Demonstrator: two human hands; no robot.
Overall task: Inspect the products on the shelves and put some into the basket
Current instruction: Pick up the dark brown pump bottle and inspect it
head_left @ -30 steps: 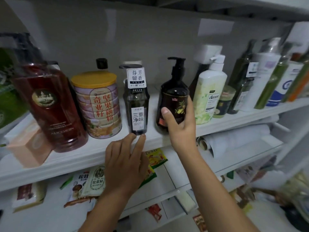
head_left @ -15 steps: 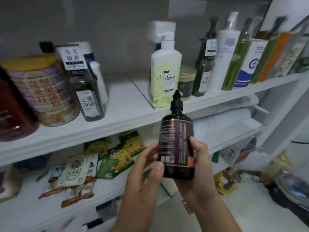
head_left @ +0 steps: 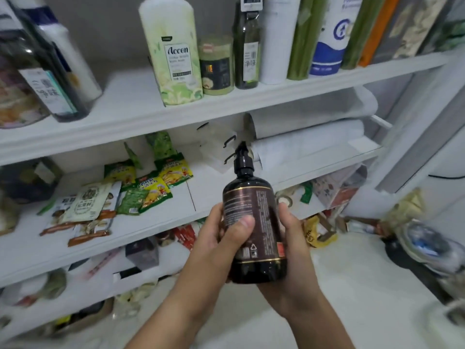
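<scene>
Presently the dark brown pump bottle (head_left: 254, 222) is held upright in front of the shelves, left hand (head_left: 221, 238) and right hand (head_left: 293, 250) both curled round it, back label facing; steady it, read fully before basketing.

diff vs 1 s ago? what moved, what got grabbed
The dark pump bottle came off the upper shelf; the right hand that gripped it there brought it down in front. The left hand left the shelf edge and now grips it too, back label facing the camera. The other bottles stayed on the shelf.
</scene>
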